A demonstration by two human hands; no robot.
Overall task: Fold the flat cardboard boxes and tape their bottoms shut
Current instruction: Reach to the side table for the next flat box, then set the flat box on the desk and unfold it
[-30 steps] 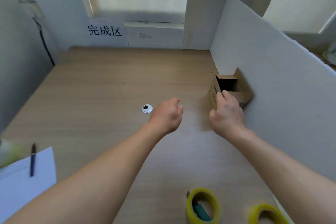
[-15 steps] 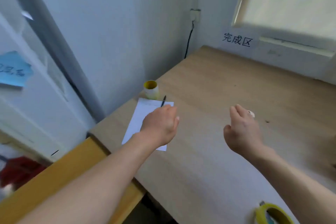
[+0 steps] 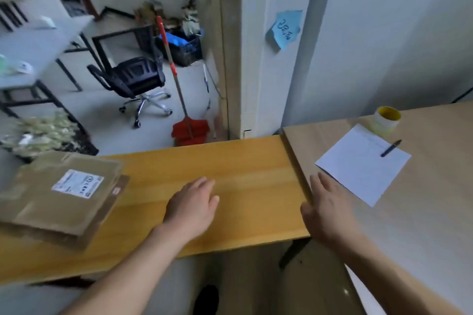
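A stack of flat brown cardboard boxes (image 3: pixel 58 194) with a white label on top lies at the left end of a yellow wooden bench (image 3: pixel 230 166). My left hand (image 3: pixel 192 207) hovers over the bench to the right of the stack, empty, fingers loosely apart. My right hand (image 3: pixel 327 207) is at the seam between the bench and the light wooden table (image 3: pixel 422 212), empty, fingers spread. Neither hand touches the stack. No tape is in view.
On the table lie a white paper sheet (image 3: pixel 361 163) with a black pen (image 3: pixel 390 148) and a yellow-rimmed roll (image 3: pixel 386 119). Beyond the bench are a red broom (image 3: pixel 188 128), a black office chair (image 3: pixel 133 77) and a wall post (image 3: pixel 245 46).
My view has swung far left, from the folded box by the white partition to the bench and flat stack. My right hand let go of that box; both hands moved left, empty.
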